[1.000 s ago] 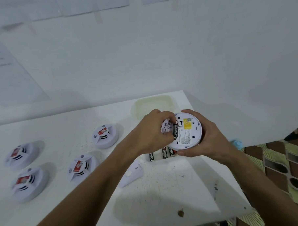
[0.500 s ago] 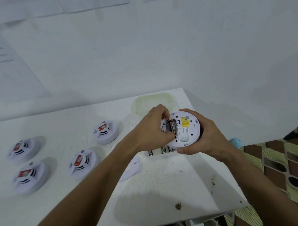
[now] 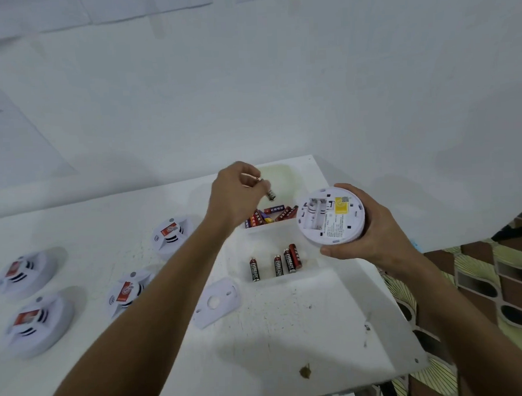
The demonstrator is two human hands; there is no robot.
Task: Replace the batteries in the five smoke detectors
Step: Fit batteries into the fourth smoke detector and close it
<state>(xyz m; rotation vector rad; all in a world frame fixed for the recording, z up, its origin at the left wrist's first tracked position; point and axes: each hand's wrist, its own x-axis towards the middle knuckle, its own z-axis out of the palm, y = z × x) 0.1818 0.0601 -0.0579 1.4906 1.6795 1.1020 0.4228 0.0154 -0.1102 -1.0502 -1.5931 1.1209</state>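
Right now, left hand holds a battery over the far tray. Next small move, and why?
Probably release it: the left hand pinches the battery above the far tray of mixed cells, while the detector in the right hand shows an empty bay.

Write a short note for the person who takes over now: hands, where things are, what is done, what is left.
Left hand: pinches one battery above the far tray of mixed batteries.
Right hand: holds the open detector, back up; its battery bay looks empty.
Near tray: four Eveready batteries. Cover plate lies on the table.
Four detectors sit face up on the left.
Done: cover off, battery out.
Left: refill this detector, close it, then the others; whether those are done cannot be told.
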